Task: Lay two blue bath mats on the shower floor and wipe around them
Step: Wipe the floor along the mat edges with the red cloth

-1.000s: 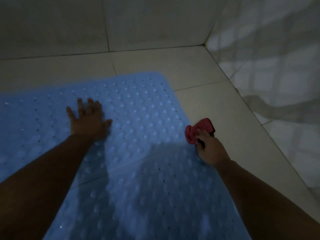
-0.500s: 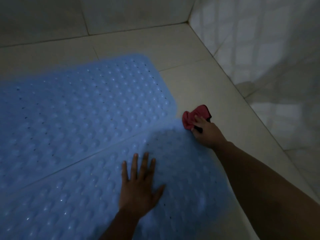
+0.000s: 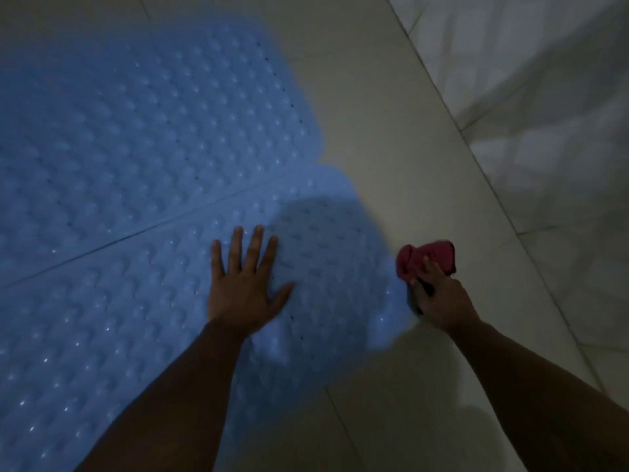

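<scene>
Two blue mats (image 3: 143,137) side by side, left hand (image 3: 243,284) flat, right hand (image 3: 439,294) clutching red cloth (image 3: 427,257).

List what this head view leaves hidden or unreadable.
- Both blue mats run off the left edge.
- The left forearm covers part of the near mat.
- Right hand hides part of the red cloth.
- Dim light: floor wetness unreadable.

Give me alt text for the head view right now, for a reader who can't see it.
A person's left hand presses flat on the nearer of two blue bath mats lying edge to edge on a dim tiled shower floor. The right hand holds a red cloth on the tile beside that mat's right edge.
</scene>
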